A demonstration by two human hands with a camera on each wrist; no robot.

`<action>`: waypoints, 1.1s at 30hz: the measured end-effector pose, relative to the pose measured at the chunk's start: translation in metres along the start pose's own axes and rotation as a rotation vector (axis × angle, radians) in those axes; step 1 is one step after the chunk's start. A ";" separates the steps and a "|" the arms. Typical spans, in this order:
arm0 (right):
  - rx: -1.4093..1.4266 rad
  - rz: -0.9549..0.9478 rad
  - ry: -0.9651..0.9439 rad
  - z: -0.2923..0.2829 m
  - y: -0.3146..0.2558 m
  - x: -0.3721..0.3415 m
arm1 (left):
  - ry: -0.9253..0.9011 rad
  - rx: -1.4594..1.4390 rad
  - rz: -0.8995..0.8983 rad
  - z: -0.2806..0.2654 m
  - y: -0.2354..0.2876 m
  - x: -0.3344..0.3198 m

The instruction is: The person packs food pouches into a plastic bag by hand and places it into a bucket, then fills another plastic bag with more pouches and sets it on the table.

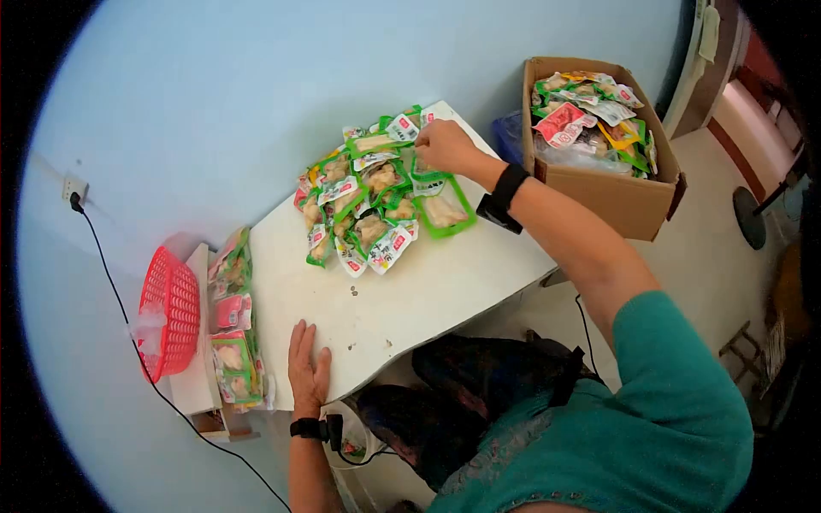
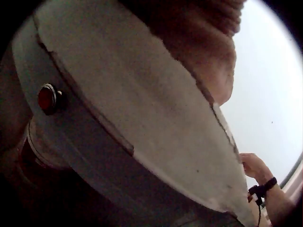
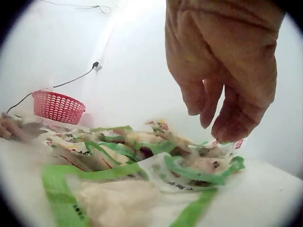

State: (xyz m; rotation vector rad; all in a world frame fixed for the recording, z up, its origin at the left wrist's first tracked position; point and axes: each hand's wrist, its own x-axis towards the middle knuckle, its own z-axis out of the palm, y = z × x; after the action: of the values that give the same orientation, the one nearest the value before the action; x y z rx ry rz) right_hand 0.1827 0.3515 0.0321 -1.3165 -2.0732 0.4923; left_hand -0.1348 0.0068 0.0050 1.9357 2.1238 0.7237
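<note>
Many green-edged food packets (image 1: 380, 179) lie heaped on the white table (image 1: 282, 274). At the heap's right side, my right hand (image 1: 446, 147) pinches the corner of a packet (image 3: 203, 168) with bent fingers, as the right wrist view shows from close by. A single packet of pale food (image 1: 445, 209) lies flat just below it, its green border (image 3: 57, 189) large in the right wrist view. My left hand (image 1: 308, 363) rests on the table's near edge, fingers extended and holding nothing; the left wrist view shows part of it (image 2: 203, 52) above the tabletop.
A cardboard box (image 1: 599, 192) full of packets stands right of the table. On the left are a red basket (image 1: 175, 312) and a row of packets (image 1: 231, 312). A black cable (image 1: 111, 291) hangs from the wall socket. Below the table edge is a bin (image 1: 355, 436).
</note>
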 end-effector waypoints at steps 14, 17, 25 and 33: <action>-0.088 0.054 -0.021 0.041 0.012 0.037 | 0.027 0.012 -0.008 -0.002 0.001 0.002; -0.040 0.076 0.005 0.045 0.018 0.037 | 0.028 0.035 -0.009 0.000 0.002 0.002; -0.068 -0.032 0.067 0.058 0.023 0.034 | 0.036 0.121 -0.005 0.003 0.008 0.005; 0.043 -0.021 0.228 0.055 0.016 0.033 | 0.047 0.073 0.007 0.003 0.009 0.003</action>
State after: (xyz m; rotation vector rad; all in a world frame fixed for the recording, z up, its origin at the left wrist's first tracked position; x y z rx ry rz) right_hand 0.1456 0.3889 -0.0081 -1.2628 -1.8767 0.3573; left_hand -0.1259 0.0106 0.0076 1.9824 2.2015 0.7098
